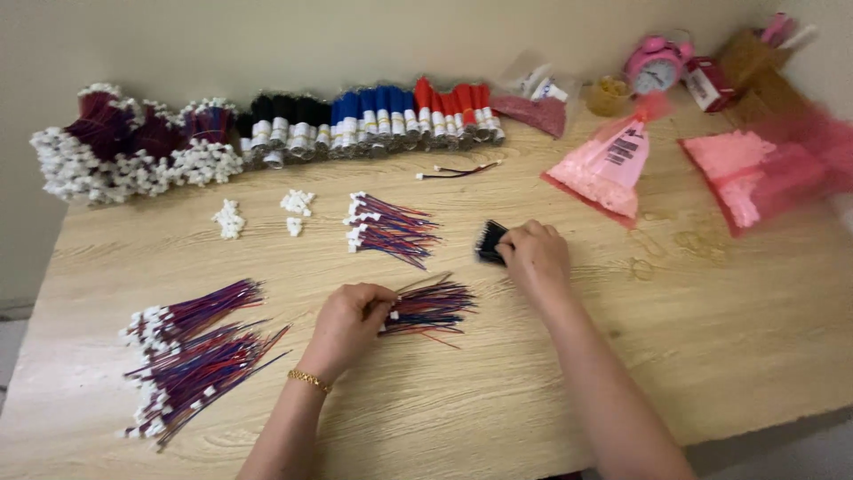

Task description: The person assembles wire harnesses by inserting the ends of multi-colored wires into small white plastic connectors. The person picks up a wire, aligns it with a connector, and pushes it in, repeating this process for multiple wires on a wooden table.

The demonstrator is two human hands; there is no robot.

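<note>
My left hand (348,322), with a gold bracelet on the wrist, grips one end of a bundle of red, blue and black wires (433,308) lying on the wooden table (693,311). A thin tan strip pokes out above the bundle. My right hand (533,256) rests further right and holds a small bunch of black wires (489,240) by its end. A fan of red and blue wires with white connectors (387,230) lies just beyond both hands.
Larger piles of connector wires (191,356) lie at the left. Loose white connectors (229,219) sit behind them. Banded wire bundles (373,117) line the back edge. Pink bags (604,169) and a pink alarm clock (656,60) stand at the right rear.
</note>
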